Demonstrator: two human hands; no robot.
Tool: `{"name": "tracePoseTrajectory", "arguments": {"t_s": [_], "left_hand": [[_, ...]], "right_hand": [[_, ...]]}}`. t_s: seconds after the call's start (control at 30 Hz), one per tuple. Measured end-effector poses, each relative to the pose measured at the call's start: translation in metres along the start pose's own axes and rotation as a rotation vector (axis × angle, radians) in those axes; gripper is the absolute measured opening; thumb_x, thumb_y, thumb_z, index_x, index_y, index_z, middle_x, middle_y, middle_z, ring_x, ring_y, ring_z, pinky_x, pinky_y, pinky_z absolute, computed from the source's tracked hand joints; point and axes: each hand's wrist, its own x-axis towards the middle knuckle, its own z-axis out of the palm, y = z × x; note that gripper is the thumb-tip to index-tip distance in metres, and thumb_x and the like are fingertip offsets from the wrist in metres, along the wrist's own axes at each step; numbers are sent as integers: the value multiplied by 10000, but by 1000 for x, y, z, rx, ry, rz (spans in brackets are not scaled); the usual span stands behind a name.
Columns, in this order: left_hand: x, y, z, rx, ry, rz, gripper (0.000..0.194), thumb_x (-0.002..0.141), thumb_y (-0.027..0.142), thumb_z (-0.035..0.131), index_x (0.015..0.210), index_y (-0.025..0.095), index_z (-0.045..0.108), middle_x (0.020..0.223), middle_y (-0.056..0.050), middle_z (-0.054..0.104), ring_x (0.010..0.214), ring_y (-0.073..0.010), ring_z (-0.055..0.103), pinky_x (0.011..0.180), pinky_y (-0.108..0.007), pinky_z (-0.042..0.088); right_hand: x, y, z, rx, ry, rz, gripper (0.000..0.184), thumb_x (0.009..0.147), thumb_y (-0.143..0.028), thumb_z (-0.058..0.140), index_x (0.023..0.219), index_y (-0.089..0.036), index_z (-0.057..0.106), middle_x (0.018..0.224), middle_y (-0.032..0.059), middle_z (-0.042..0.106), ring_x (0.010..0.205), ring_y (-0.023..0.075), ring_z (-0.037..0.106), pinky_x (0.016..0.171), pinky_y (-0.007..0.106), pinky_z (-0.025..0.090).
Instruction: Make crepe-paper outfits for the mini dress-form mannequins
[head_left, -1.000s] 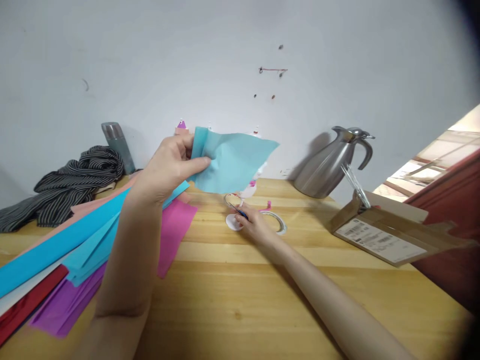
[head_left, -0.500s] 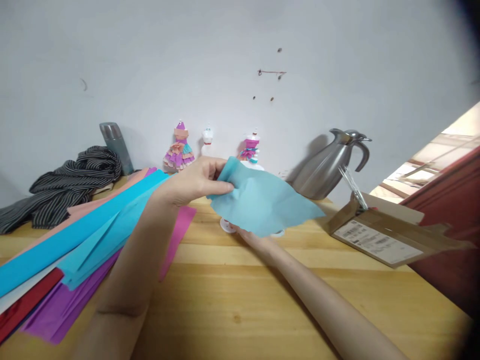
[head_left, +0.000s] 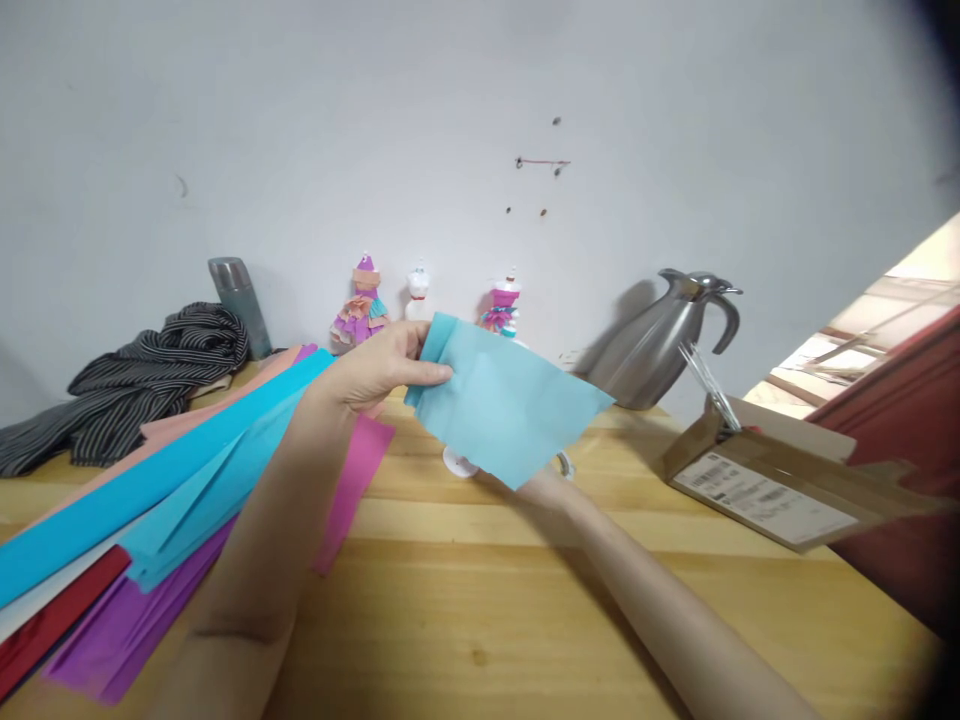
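Observation:
My left hand pinches the left edge of a light blue sheet of crepe paper, thumb in front and fingers behind. The paper spreads out to the right in a rough fan, its left edge folded or layered. My right hand reaches in behind the lower edge of the sheet, and its fingers are hidden there. Just under the paper, a white round base shows on the table, and part of a greyish ring peeks out at the right.
Colored crepe paper strips lie on the left, beside a striped cloth and a flask. Small paper-dressed figures stand by the wall. On the right are a steel jug and a cardboard box holding clear-wrapped items.
The blue paper has shifted slightly left with my left hand and looks flatter. My right hand has moved a little to the right, and the greyish ring now shows. The view has tilted slightly.

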Motion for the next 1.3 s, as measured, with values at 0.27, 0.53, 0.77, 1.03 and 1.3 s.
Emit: {"name": "tracePoseTrajectory", "arguments": {"t_s": [0.27, 0.53, 0.77, 1.03, 1.3], "left_hand": [[1, -7, -6, -2, -22, -42, 377, 656, 277, 789, 970, 112, 659, 853, -74, 698, 741, -151, 633, 660, -254, 505], [1, -7, 1, 14, -46, -80, 329, 667, 266, 768, 937, 122, 646, 858, -60, 678, 775, -167, 632, 709, -285, 503], [9, -11, 26, 193, -35, -178, 228, 654, 225, 695, 829, 130, 582, 711, 9, 580, 641, -122, 548, 569, -232, 420], [17, -10, 39, 67, -10, -227, 286, 598, 214, 727, 839, 123, 602, 728, 0, 590, 659, -121, 545, 583, -222, 409], [2, -40, 25, -135, -18, -235, 411, 620, 349, 799, 938, 131, 657, 835, -56, 662, 744, -158, 605, 663, -250, 455]], "right_hand": [[-11, -20, -53, -114, -341, 83, 187, 821, -311, 563, 735, -179, 665, 702, 24, 663, 694, 183, 583, 638, 282, 471], [-9, -44, -66, 424, 151, 273, 469, 622, -559, 700, 475, -204, 431, 414, -66, 306, 394, 65, 237, 388, 225, 209], [-14, -73, -74, 543, 260, 224, 504, 535, -661, 731, 691, -190, 644, 507, -24, 449, 407, 84, 330, 390, 252, 287], [-12, -69, -85, 191, 469, 221, 209, 623, -356, 696, 640, -190, 570, 566, -31, 466, 532, 113, 430, 504, 247, 353], [-6, -68, -83, 209, 420, 276, 276, 657, -418, 678, 618, -205, 506, 519, -52, 414, 461, 86, 347, 445, 240, 277]]}}
